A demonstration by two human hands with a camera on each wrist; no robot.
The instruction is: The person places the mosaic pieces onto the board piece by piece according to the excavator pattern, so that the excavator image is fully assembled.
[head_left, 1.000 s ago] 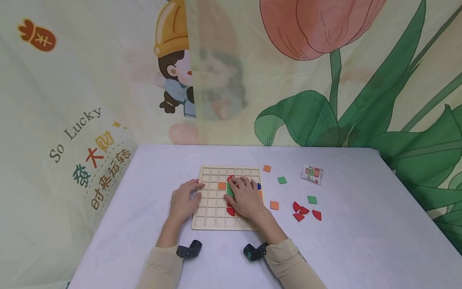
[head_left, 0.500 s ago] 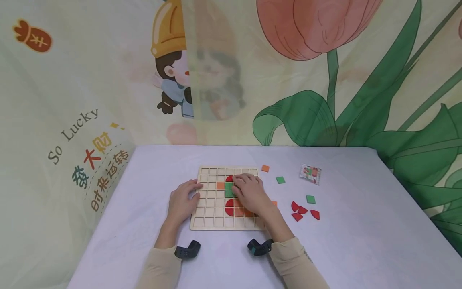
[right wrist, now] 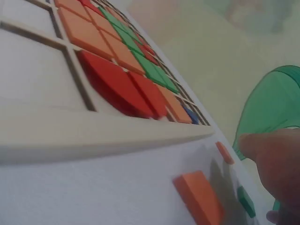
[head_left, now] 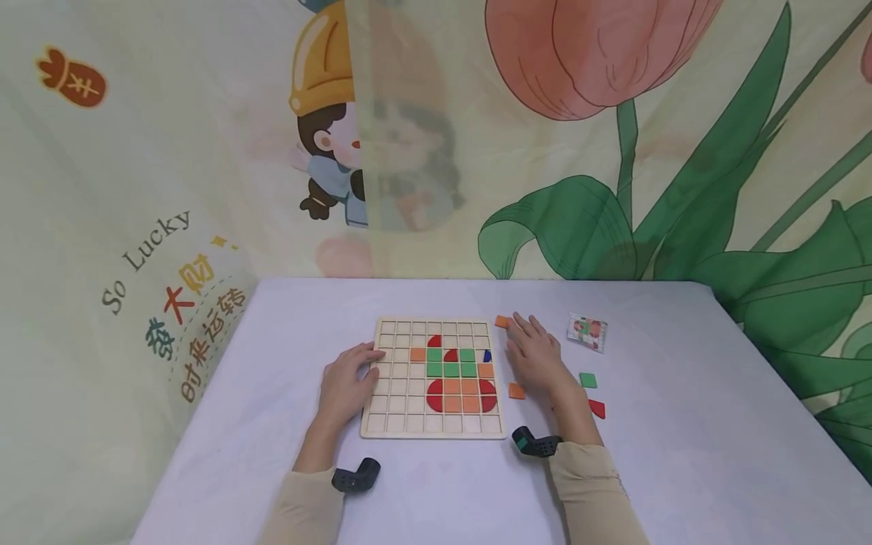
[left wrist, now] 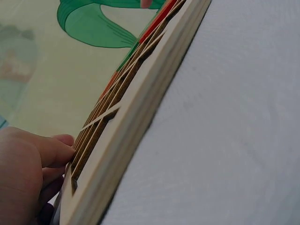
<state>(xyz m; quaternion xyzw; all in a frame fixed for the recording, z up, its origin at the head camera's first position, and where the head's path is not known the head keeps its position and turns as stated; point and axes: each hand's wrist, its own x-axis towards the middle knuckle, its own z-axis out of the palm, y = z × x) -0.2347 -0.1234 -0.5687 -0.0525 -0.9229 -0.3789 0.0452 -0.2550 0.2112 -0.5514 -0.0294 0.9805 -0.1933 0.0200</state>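
Right hand [head_left: 538, 359] has swung off the light-wood gridded board [head_left: 418, 424] to about two o'clock. Its grip is loosely spread, nothing visibly held; an orange square tile [head_left: 502, 322] lies just beside its fingertips, touching or not I can't tell. Left hand [head_left: 346, 382] rests at the board's nine o'clock rim, thumb and index apart. I'd pinch the tile by opposite edges, board held steady.

Head view high, wrist views low beside board [head_left: 397, 422]
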